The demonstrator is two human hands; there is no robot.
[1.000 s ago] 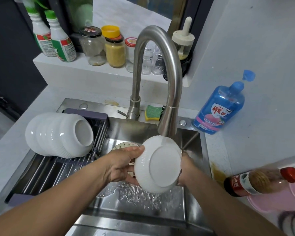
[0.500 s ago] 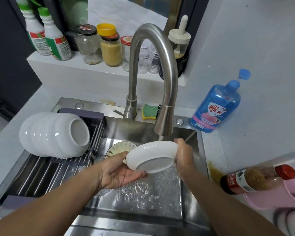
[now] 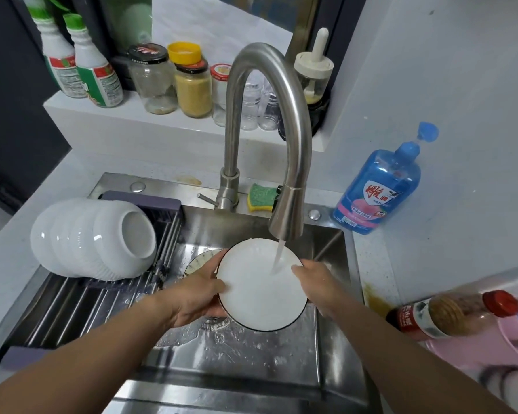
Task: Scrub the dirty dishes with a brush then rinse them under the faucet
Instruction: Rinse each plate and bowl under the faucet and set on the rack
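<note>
My left hand (image 3: 196, 291) and right hand (image 3: 316, 283) grip the dish (image 3: 260, 294) by opposite rims, face-up just under the faucet (image 3: 286, 222), so the stream rinses its inside.

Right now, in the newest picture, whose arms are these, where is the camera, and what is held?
No machine: a person's bare arms, seen from one wide-angle camera worn on the head, looking down. The left hand and right hand grip the rim of a round white plate under water from the curved steel faucet, above the stainless steel sink. A stack of white bowls lies sideways on a metal-bar drying rack at the left. A green and yellow sponge sits on the sink's back ledge; a blue soap bottle stands on the counter.
</note>
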